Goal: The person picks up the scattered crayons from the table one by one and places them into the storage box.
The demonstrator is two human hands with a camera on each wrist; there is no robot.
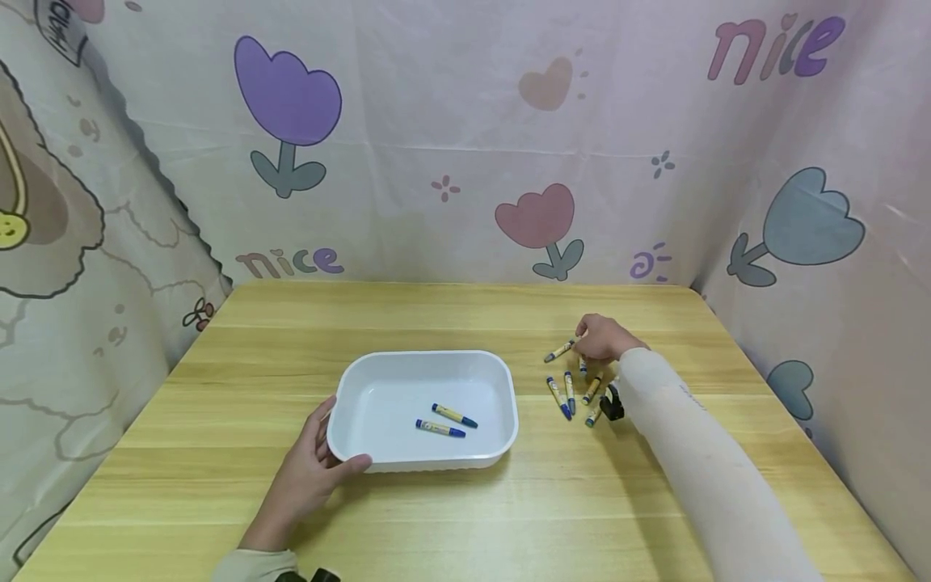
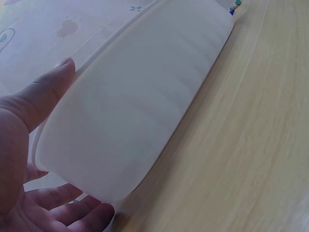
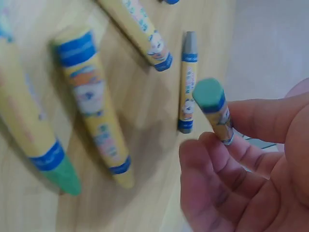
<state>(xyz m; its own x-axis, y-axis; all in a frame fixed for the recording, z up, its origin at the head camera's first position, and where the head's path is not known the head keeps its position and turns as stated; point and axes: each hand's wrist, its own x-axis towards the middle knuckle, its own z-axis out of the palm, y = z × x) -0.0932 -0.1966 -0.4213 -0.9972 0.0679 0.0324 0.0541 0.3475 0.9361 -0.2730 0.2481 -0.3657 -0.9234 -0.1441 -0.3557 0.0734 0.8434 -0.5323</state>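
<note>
A white plastic tray (image 1: 381, 408) stands on the table with two blue-tipped crayons (image 1: 454, 415) lying inside. My left hand (image 1: 309, 469) grips its near left corner, the thumb on the rim and the fingers around the outer wall. In the right wrist view my right hand (image 3: 241, 150) pinches a crayon with a green end (image 3: 217, 108) between thumb and fingers. Below that hand lie a grey-tipped crayon (image 3: 189, 79), a yellow-tipped crayon (image 3: 96, 106) and a green-tipped crayon (image 3: 36, 116). The held crayon is mostly hidden in the head view.
Several loose crayons (image 1: 570, 394) lie on the wooden table (image 1: 436, 525), right of the tray. A printed cloth (image 1: 407, 218) hangs at the back and both sides of the table. A black wrist device (image 1: 612, 402) is on the right sleeve.
</note>
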